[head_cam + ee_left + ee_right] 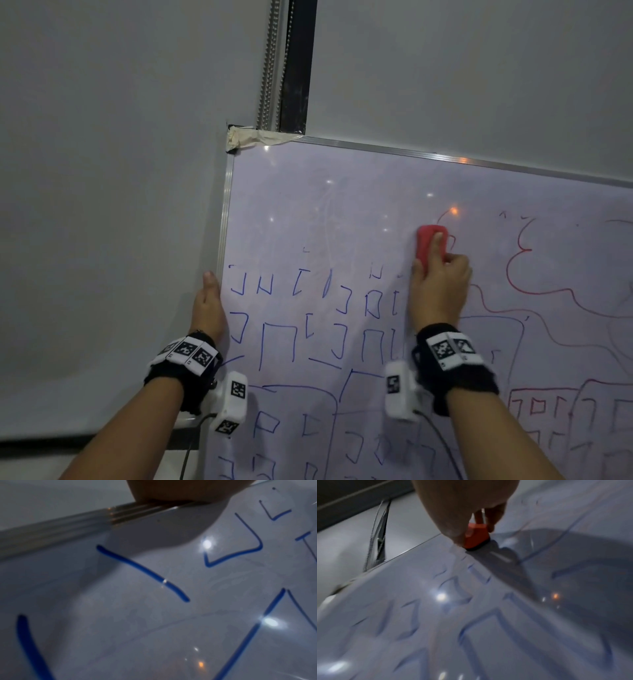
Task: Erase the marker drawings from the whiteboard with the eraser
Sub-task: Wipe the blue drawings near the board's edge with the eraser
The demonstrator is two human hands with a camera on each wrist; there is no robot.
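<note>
We are holding the red eraser (431, 246) in our right hand (440, 287), fingers curled round it, pressing it against the whiteboard (342, 205), mid-wipe. Blue squares (277, 342) are waiting below the grip, red lines (534, 291) beside it. Our left hand (208, 308), fingers straight, is bracing the frame. Next, probably sweeping downward.

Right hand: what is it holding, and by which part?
The right hand grips the red eraser by its lower end and sides, felt pressed against the whiteboard.

A red eraser (431, 245) lies pressed flat on the whiteboard (342, 205) at frame centre, blue and red drawings (277, 342) below.
</note>
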